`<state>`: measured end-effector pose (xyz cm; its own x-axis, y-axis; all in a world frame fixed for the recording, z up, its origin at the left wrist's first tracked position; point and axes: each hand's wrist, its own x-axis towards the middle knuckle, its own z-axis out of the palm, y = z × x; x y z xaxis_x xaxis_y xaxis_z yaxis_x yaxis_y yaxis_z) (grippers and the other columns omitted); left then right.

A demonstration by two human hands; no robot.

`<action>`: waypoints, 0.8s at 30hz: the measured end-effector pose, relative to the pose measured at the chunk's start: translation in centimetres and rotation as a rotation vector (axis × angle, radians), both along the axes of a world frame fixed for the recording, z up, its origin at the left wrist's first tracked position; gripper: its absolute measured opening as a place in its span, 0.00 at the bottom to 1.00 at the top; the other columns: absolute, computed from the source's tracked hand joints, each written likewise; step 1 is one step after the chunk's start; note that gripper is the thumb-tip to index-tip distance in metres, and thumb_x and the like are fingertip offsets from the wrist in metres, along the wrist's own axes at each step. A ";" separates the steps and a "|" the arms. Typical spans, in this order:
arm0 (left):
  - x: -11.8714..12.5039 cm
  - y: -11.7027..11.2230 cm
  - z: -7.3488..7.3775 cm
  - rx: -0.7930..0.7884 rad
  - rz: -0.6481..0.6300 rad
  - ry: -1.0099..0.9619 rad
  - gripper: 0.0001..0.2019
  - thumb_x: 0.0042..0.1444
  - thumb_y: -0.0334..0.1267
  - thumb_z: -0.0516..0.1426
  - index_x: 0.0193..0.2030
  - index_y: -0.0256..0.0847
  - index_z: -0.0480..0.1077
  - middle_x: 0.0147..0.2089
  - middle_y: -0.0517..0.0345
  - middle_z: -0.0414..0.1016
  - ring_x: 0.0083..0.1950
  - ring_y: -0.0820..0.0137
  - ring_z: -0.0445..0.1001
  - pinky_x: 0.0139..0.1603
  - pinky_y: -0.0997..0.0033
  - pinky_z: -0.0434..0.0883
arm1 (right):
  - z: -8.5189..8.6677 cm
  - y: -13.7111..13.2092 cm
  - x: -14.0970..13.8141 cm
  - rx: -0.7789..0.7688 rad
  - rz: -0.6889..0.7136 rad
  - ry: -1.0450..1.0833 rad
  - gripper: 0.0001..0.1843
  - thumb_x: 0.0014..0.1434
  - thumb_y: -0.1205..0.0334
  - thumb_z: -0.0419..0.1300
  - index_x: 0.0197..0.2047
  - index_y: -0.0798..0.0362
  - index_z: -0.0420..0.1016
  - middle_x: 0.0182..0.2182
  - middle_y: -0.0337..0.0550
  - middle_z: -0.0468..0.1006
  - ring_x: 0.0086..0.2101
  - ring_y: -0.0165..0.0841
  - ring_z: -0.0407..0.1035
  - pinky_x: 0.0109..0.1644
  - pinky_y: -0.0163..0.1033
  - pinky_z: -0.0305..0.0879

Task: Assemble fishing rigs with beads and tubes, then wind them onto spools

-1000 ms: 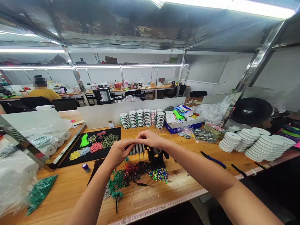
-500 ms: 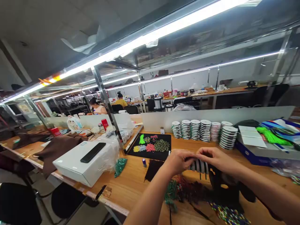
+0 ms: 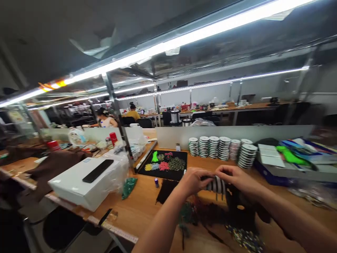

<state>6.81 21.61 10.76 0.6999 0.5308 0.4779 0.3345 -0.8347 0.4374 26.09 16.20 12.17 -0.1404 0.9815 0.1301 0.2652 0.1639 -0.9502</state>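
Observation:
My left hand (image 3: 195,181) and my right hand (image 3: 234,177) meet over the wooden bench (image 3: 137,211), both pinched on a black-and-white striped bundle (image 3: 216,184) held between them. A black stand (image 3: 238,207) sits just under my right hand. Below the hands lie dark red and green small parts (image 3: 200,214) and a heap of coloured beads (image 3: 246,239), all blurred. A black mat (image 3: 164,163) with small piles of coloured pieces lies beyond my left hand.
Stacks of white spools (image 3: 223,147) line a grey divider (image 3: 237,131). A white box (image 3: 84,181) with a black phone on it stands at the left. A blue box (image 3: 273,172) with green cord sits right. Two people sit at far benches.
The view swung left then settled, showing the neighbouring bench and white box. Both hands stay pinched on the striped bundle; the picture is now more blurred.

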 end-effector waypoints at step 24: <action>-0.1 1.5 0.8 -0.027 -0.043 -0.102 0.10 0.56 0.29 0.61 0.41 0.43 0.82 0.38 0.56 0.86 0.37 0.68 0.82 0.40 0.74 0.73 | -0.4 1.8 0.0 0.103 -0.022 -0.085 0.28 0.50 0.34 0.64 0.29 0.55 0.74 0.25 0.40 0.72 0.27 0.32 0.62 0.31 0.37 0.59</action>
